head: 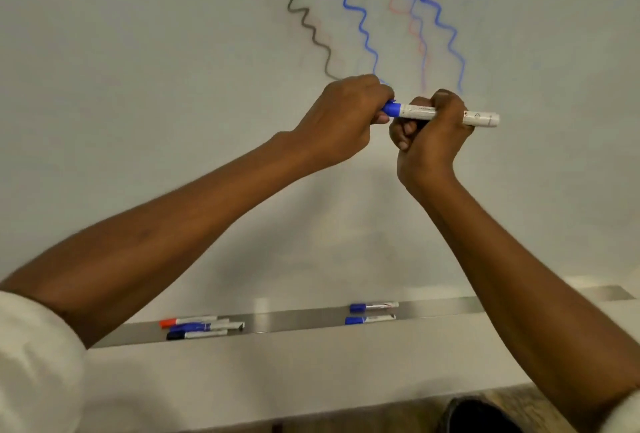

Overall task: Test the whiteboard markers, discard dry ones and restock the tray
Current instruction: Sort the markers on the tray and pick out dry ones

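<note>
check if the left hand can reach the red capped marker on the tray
Not yet, probably: the left hand grips the blue cap of the marker the right hand holds. Once freed, nothing seems to block the red-capped marker on the tray.

sleeves [34,356]: white, loose | forearms [173,242]: bare | hands [346,117]: bare

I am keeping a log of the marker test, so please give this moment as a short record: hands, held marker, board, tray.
left hand: fingers grip the blue cap
right hand: fingers grip the barrel of the held marker, level before the board
whiteboard: one dark squiggle, two strong blue squiggles, fainter red and blue lines
tray: left group with a red-capped marker; right pair, both blue-capped
cap going on or off: cannot tell
</note>
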A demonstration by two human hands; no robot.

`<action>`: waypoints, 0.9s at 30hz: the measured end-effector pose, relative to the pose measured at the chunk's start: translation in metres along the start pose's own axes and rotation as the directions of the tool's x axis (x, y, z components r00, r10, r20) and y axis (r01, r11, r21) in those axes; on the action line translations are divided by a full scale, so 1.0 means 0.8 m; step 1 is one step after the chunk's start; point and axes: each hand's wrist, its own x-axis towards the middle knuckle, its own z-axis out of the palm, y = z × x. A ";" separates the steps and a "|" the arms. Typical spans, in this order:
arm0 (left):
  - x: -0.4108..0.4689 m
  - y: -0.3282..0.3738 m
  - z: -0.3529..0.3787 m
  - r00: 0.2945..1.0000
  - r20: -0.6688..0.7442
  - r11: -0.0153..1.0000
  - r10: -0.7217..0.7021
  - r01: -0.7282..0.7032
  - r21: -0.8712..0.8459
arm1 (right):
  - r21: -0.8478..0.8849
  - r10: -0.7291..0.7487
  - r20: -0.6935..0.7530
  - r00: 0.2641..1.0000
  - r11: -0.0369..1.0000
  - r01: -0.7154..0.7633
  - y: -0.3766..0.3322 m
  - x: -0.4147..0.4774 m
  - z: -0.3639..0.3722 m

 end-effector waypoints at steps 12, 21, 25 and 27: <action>-0.005 0.001 0.015 0.997 -0.065 0.984 -0.041 0.028 -0.178 | 0.001 -0.022 0.013 1.000 1.000 0.022 0.001 0.005 0.003; -0.038 0.022 0.062 0.982 0.055 0.936 -0.179 0.187 -0.298 | -0.315 -0.026 0.051 0.998 0.948 0.041 -0.008 0.007 -0.028; -0.040 0.016 0.073 0.986 0.067 0.964 -0.151 0.162 -0.210 | -0.489 -0.013 0.105 0.994 0.870 0.063 -0.013 0.006 -0.057; -0.042 0.016 0.079 0.989 0.040 0.968 -0.140 0.145 -0.206 | -0.532 -0.017 0.169 0.985 0.840 0.106 -0.015 0.001 -0.073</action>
